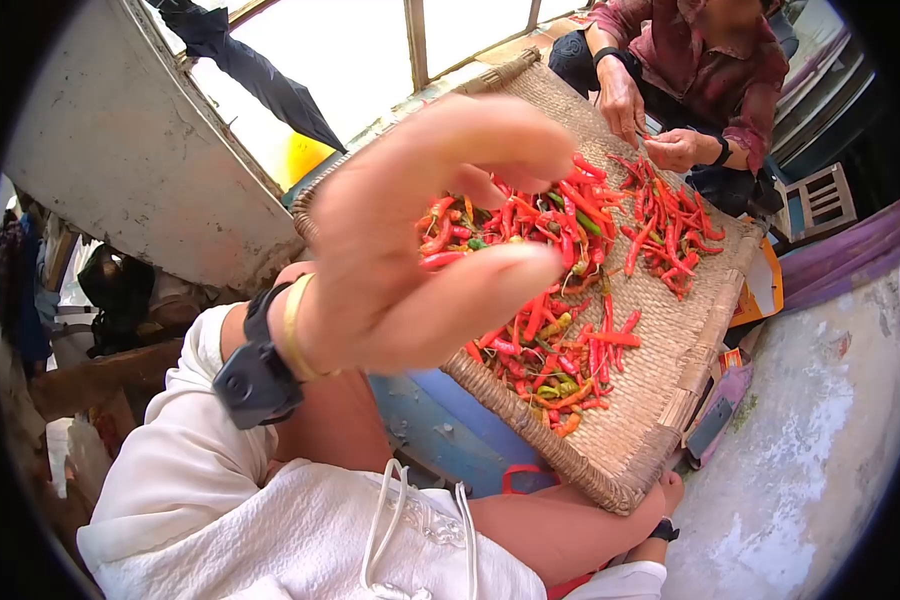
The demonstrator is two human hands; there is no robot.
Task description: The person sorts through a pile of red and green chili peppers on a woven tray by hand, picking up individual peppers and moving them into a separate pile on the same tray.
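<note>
My left hand point(410, 240) is raised close to the camera, large and slightly blurred. Its fingers curl over at the top with the thumb held apart below them, and nothing shows between them. Behind it lies a woven mat tray point(660, 395) bearing red chilli peppers point(580, 365), with some green and orange ones mixed in; the hand covers part of the heap. My right hand point(672, 490) is low at the tray's near right corner, beside my knee, small in view with its fingers mostly hidden.
Across the tray a person in a dark red patterned shirt point(660, 40) works with both hands point(660, 140) over a second chilli heap point(675, 230). A blue drum-like support point(440, 420) shows below the tray. A wooden stool point(820, 200) and orange box point(762, 285) stand right.
</note>
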